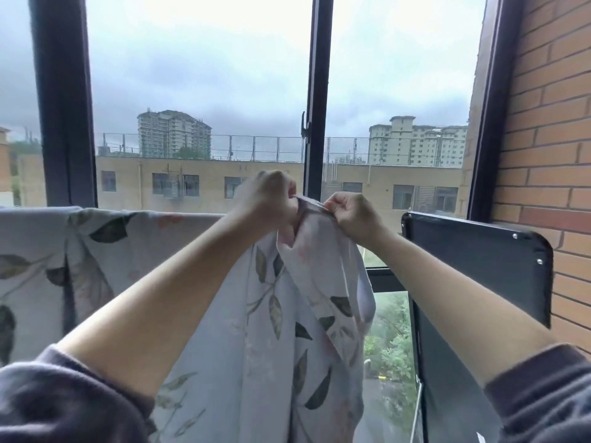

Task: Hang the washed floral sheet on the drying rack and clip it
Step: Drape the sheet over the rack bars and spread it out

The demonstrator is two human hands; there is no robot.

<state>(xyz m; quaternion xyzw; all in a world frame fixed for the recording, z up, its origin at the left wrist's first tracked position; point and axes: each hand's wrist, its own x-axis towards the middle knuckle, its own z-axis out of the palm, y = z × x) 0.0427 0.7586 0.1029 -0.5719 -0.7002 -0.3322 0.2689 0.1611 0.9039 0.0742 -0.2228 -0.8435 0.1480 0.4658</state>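
The floral sheet (pixel 281 318), pale blue-grey with dark leaves, hangs in front of the window. Its left part drapes over a horizontal line or rail that the cloth itself hides. Both hands are raised at the sheet's right top edge. My left hand (pixel 271 196) grips a bunched fold of the cloth in curled fingers. Close beside it, my right hand (pixel 353 212) pinches the same edge between thumb and fingers. The cloth falls in loose folds below both hands. No clip is visible.
A dark-framed window (pixel 316 100) with a handle stands right behind the hands. A black panel (pixel 479 260) with screws juts out at the right, against a brick wall (pixel 550 139). Buildings and trees lie outside.
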